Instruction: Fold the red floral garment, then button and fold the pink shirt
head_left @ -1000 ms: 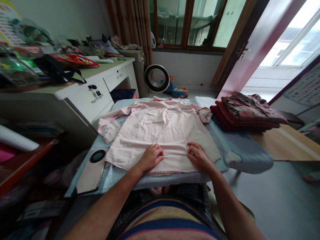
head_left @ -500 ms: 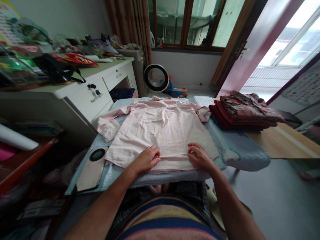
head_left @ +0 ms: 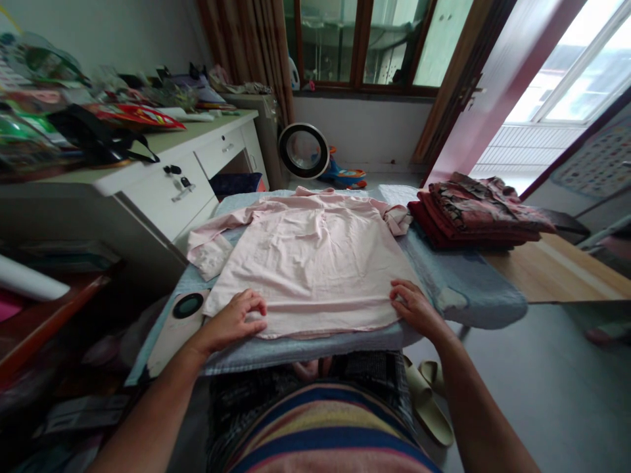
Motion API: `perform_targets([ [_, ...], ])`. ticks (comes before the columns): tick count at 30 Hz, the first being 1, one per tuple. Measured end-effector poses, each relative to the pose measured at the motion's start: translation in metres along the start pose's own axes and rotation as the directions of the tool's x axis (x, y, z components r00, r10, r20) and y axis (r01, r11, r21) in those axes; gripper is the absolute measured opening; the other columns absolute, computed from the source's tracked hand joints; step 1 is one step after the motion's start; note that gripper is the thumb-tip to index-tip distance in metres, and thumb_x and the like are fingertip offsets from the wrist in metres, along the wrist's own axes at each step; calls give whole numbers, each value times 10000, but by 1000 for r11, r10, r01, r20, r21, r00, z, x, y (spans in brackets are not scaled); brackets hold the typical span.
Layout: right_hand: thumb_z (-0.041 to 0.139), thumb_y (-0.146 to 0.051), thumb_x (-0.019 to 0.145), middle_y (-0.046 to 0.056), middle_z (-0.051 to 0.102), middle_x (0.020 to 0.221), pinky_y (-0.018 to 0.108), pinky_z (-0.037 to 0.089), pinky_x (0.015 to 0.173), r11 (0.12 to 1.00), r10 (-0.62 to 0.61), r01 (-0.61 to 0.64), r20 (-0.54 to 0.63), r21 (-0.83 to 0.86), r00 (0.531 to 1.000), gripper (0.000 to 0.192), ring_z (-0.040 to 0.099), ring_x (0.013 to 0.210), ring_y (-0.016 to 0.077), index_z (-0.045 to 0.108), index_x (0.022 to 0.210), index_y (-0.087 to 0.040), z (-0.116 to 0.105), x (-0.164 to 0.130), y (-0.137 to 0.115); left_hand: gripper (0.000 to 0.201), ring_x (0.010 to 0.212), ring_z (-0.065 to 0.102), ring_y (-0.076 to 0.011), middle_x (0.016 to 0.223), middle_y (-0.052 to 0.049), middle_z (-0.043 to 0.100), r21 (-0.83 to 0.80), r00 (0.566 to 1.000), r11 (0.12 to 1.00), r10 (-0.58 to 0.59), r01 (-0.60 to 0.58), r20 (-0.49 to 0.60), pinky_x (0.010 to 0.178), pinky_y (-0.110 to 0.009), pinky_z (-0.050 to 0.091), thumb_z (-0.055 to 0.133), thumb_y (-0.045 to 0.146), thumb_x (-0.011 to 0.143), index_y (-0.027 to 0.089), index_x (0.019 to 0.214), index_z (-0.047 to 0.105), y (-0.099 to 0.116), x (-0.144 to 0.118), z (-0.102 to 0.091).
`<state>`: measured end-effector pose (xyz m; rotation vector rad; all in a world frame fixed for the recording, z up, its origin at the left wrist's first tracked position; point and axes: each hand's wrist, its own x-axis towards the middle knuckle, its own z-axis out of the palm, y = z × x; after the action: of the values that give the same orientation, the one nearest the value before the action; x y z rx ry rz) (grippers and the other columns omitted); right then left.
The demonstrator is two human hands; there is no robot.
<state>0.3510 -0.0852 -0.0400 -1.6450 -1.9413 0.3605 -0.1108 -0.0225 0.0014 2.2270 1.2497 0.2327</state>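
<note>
A pale pink shirt (head_left: 315, 263) lies spread out on a board covered with light blue cloth (head_left: 473, 282), its collar at the far end and its hem toward me. My left hand (head_left: 234, 320) rests near the hem's left corner, thumb and curved fingers apart with nothing between them. By the right side of the hem, my right hand (head_left: 417, 307) touches the fabric with loosely bent, parted fingers. One sleeve extends out to the left; the other is bunched at the right shoulder. A pale phone (head_left: 175, 335) with a round dark camera ring lies left of the shirt, partly behind my left forearm.
Folded dark red and patterned clothes (head_left: 478, 213) are stacked at the right, beside a wooden surface (head_left: 562, 269). A white desk (head_left: 172, 187) piled with clutter stands on the left. Green slippers (head_left: 428, 404) lie on the floor below the board. A round-framed appliance (head_left: 303, 151) stands beyond it.
My hands have moved apart along the hem, the left toward the left corner and the right toward the right side. The hem fold between them looks flatter. The view has shifted slightly.
</note>
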Motion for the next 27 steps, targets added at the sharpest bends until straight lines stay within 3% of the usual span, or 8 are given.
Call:
perform_targets([
  [4, 550, -223, 799, 128, 596, 1222, 440, 420, 1020, 1000, 8, -8, 10, -17, 1000, 76, 549, 1182, 275, 623, 787, -206, 1, 0, -4, 228, 1110, 477, -240, 1105, -35, 548, 31, 1000, 999, 9, -10, 27, 1032, -363, 376, 664, 402, 753, 228, 898, 679, 2, -5, 2],
  [11, 589, -233, 771, 122, 576, 1251, 448, 417, 1023, 999, 36, -36, 13, -40, 999, 59, 541, 1194, 286, 641, 782, -207, 2, 0, -8, 204, 988, 513, -229, 951, -36, 576, 50, 998, 999, 17, -20, 53, 923, -333, 411, 612, 403, 803, 217, 788, 694, 12, 0, 1],
  [16, 600, -254, 776, 84, 626, 1084, 413, 434, 957, 999, 11, -9, 22, -50, 1000, 84, 571, 1057, 262, 663, 819, -220, -5, -1, -21, 217, 927, 524, -220, 875, -39, 585, 15, 998, 1000, 17, -18, 58, 849, -310, 419, 570, 389, 835, 205, 783, 674, 16, -3, 0],
  [21, 608, -281, 816, 54, 617, 946, 357, 444, 871, 1000, -2, 4, 155, -13, 988, 93, 572, 934, 225, 677, 836, -223, -12, -3, -40, 251, 872, 531, -191, 862, -25, 579, -58, 994, 998, 11, -5, 109, 789, -272, 423, 538, 411, 857, 193, 774, 631, 11, -7, -2],
  [27, 741, -292, 742, 50, 601, 1005, 362, 436, 902, 999, -17, 25, 273, -26, 962, 171, 549, 989, 242, 676, 893, -244, -12, -6, -60, 255, 839, 542, -181, 856, -18, 582, -64, 991, 998, 1, 8, 134, 762, -264, 424, 527, 412, 861, 188, 780, 619, 11, -6, -3],
])
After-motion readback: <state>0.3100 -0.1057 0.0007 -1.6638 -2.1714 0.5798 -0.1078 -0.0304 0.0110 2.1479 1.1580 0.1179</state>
